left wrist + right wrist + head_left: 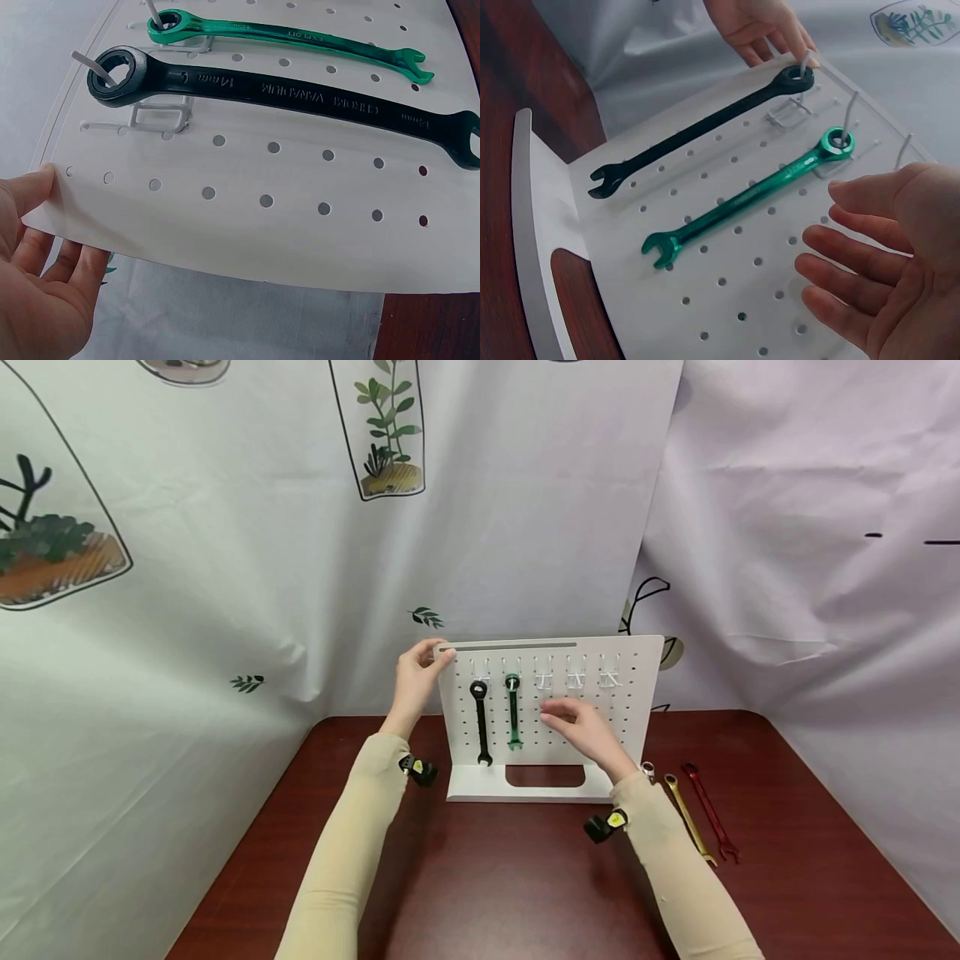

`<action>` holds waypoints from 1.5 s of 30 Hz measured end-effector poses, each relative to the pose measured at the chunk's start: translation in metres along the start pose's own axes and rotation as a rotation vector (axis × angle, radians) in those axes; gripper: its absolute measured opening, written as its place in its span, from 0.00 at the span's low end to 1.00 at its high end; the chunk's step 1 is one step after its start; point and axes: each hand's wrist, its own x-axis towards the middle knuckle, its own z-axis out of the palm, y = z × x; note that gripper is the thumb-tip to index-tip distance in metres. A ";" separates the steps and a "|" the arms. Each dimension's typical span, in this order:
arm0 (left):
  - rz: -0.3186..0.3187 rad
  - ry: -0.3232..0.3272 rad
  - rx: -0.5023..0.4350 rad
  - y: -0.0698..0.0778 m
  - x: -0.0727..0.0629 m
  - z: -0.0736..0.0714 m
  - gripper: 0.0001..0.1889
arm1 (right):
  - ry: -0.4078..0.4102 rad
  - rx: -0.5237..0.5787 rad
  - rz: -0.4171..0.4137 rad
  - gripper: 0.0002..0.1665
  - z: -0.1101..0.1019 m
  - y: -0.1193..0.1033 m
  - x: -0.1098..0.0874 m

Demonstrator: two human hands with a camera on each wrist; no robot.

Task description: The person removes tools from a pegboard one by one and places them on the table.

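Right hand (581,728) empty, green wrench (513,714) hanging upright just to its left.
From here I see that hand's fingers loose and apart, nearer the wrench than the left hand (418,675), which pinches the pegboard's (643,693) upper left corner. The black wrench (482,722) hangs nearer the board's left edge; past the right forearm, gold (690,821) and red wrenches (710,811) lie slantwise toward the tabletop's (510,877) right edge.

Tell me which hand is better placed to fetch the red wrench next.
Probably the right hand: it holds nothing and is nearer the red wrench, while the left hand grips the board by its upper left corner.
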 end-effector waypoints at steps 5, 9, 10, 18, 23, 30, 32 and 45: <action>0.014 0.005 0.002 0.003 -0.001 0.002 0.20 | 0.002 0.010 -0.005 0.19 0.006 -0.004 0.004; 0.037 0.001 -0.008 0.004 -0.001 0.002 0.19 | 0.002 0.005 -0.018 0.19 0.011 -0.004 0.009; 0.038 0.000 -0.010 0.004 -0.001 0.002 0.19 | 0.002 0.006 -0.016 0.20 0.013 -0.004 0.010; 0.019 0.007 -0.012 0.001 0.000 -0.001 0.20 | -0.009 0.069 -0.003 0.21 0.024 -0.009 0.015; 0.027 0.012 -0.006 0.000 -0.001 -0.002 0.20 | -0.007 0.086 0.005 0.21 0.030 -0.011 0.018; 0.032 0.013 0.010 0.000 -0.003 0.000 0.19 | -0.026 0.103 0.037 0.23 0.033 -0.013 0.020; 0.031 0.015 0.011 0.000 -0.003 0.000 0.19 | -0.035 0.105 0.038 0.23 0.034 -0.014 0.020; 0.036 0.017 0.004 0.000 -0.003 0.001 0.18 | -0.050 0.064 0.072 0.24 0.042 -0.011 0.026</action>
